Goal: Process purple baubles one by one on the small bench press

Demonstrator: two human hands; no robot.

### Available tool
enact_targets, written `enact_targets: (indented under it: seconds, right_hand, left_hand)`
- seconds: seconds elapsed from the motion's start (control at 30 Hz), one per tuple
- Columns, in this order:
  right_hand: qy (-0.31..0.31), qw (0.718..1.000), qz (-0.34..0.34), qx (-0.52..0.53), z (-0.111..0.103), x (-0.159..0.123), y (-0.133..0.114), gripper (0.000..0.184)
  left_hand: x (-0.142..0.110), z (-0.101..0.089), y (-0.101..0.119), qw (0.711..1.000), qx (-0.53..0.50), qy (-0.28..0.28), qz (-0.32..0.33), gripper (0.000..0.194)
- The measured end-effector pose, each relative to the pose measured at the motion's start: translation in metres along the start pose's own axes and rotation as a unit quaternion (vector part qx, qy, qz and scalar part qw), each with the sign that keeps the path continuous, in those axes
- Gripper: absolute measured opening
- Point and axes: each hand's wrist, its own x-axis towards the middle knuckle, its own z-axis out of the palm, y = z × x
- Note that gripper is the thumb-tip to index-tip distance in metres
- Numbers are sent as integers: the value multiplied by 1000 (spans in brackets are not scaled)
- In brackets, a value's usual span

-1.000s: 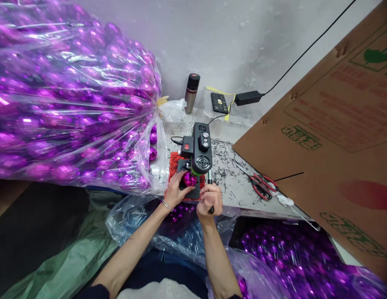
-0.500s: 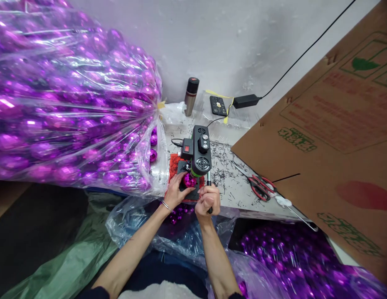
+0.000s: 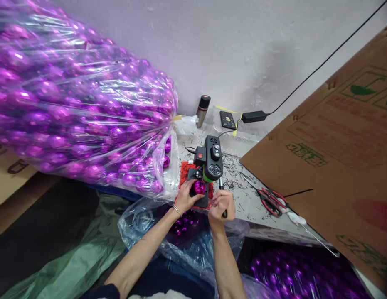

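A shiny purple faceted ball is sitting on a black base plate, just beneath the front end of a black tabletop press. It is probably being light and hollow, with a stiff, slick shell that could dent; opposed fingertips around its widest part would be giving the surest hold. Being round, it is showing no long axis, and which way it is pointing cannot be told. The left hand is curving around it, thumb and fingers parted and bearing on its sides. The right hand is closing in a fist around the press's lever handle. A red mat is lying beneath the base plate, and red-handled scissors are resting farther right.
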Motion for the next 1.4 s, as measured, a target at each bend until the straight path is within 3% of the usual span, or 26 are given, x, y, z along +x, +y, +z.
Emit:
enact_targets:
  seconds: [0.13,0.27,0.4,0.53,0.6,0.67,0.77,0.83,0.9,1.0,1.1,1.27,1.4]
  right_hand:
    - [-7,999,52,5,-1,26,-19,40]
    - [-20,999,38,3,-1,25,-22,40]
    - [-23,1000,15,2,-1,15,-19,41]
    - [-36,999,4,-14,-2,15,-19,39]
    - [-38,999,-7,-23,-3,16,-19,40]
    - [-37,999,-12,-30,-3,16,-19,40]
    - [-40,999,-11,-27,-4,15,-20,40]
    - [-43,999,-13,-22,-4,16,-21,39]
    - [-42,999,-9,-20,-4,19,-23,39]
    - [-33,999,15,-15,-3,25,-28,38]
    - [-30,999,39,-8,-2,33,-33,38]
    - [-42,998,39,-15,-3,42,-37,38]
    - [-54,998,21,-19,-5,41,-35,36]
  left_hand:
    - [-25,-11,8,999,6,-30,19,63]
    - [-30,-43,13,997,53,-31,53,66]
    - [30,-93,6,985,166,34,19,43]
    - [92,-126,-3,918,373,-45,-125,45]
    - [106,-131,-4,888,424,-95,-151,53]
    - [111,-133,-4,879,432,-116,-165,58]
    - [107,-136,-1,922,336,-75,-178,63]
    - [97,-139,5,970,174,-28,-165,69]
    - [81,-142,16,986,-25,-7,-167,74]
    - [51,-136,37,941,-250,-18,-226,79]
    - [25,-116,51,879,-381,-18,-287,76]
    - [5,-76,50,793,-487,24,-365,55]
    - [3,-70,48,707,-563,6,-428,30]
